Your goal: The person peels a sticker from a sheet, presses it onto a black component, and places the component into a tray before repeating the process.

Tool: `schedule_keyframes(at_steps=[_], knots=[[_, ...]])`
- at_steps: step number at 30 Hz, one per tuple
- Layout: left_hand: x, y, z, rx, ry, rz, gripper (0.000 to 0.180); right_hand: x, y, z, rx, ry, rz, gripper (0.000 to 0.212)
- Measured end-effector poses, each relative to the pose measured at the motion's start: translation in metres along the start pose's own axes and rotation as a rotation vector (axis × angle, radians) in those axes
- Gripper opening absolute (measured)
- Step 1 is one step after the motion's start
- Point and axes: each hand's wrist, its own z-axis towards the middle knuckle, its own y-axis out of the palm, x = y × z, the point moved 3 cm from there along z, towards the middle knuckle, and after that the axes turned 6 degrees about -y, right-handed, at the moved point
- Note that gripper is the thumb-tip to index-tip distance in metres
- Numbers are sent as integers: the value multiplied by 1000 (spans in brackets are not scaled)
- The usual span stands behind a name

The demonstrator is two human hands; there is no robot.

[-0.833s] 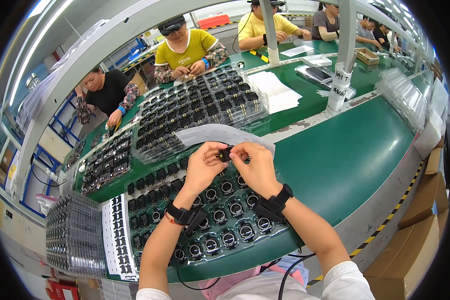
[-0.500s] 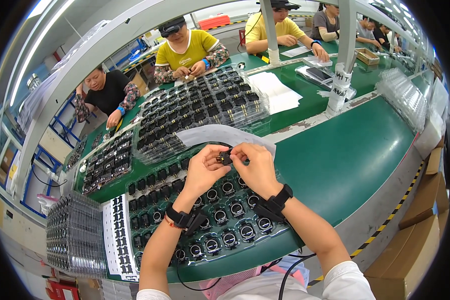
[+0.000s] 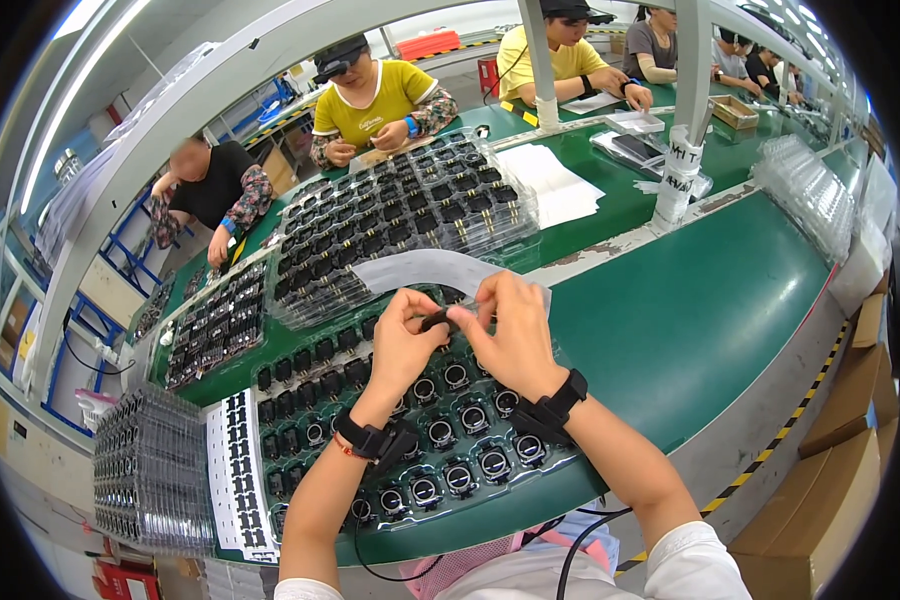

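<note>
Above the far edge of a clear tray, my left hand [image 3: 406,335] and my right hand [image 3: 515,335] pinch one small black part [image 3: 435,320] between thumbs and fingertips. My fingers cover much of it, so its exact kind cannot be made out. The clear plastic tray [image 3: 477,502] lies beneath my wrists on the green bench. In its pockets sit several black pieces with round silver-ringed faces [image 3: 441,432], and darker black pieces [image 3: 313,400] fill its left side. Black straps with small boxes are on both my wrists.
A white sheet [image 3: 222,482] with rows of black pieces lies left, beside stacked trays [image 3: 150,470]. Farther off are more filled trays [image 3: 320,312], a curved grey sheet [image 3: 420,266] and a taped post [image 3: 673,205]. Co-workers sit opposite. Cardboard boxes [image 3: 820,490] stand at right.
My right hand has shifted slightly up, its thumb now pressing on the black part. The part has turned in my fingers, and its gold-coloured detail no longer shows.
</note>
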Motion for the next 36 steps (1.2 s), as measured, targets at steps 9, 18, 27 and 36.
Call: schedule_keyframes(at_steps=[9, 18, 27, 36], knots=[[-23, 8, 37, -22, -147, 88, 23, 43, -14, 6, 311, 44, -390, 30], [-25, 21, 58, 19, -29, 678, 28, 43, -13, 12, 378, 76, 85, 10], [-12, 32, 48, 45, 226, 1016, 31, 27, -20, 13, 418, -149, 38, 12], [7, 28, 12, -346, -339, -823, 28, 11, -13, 11, 61, -280, 143, 24]])
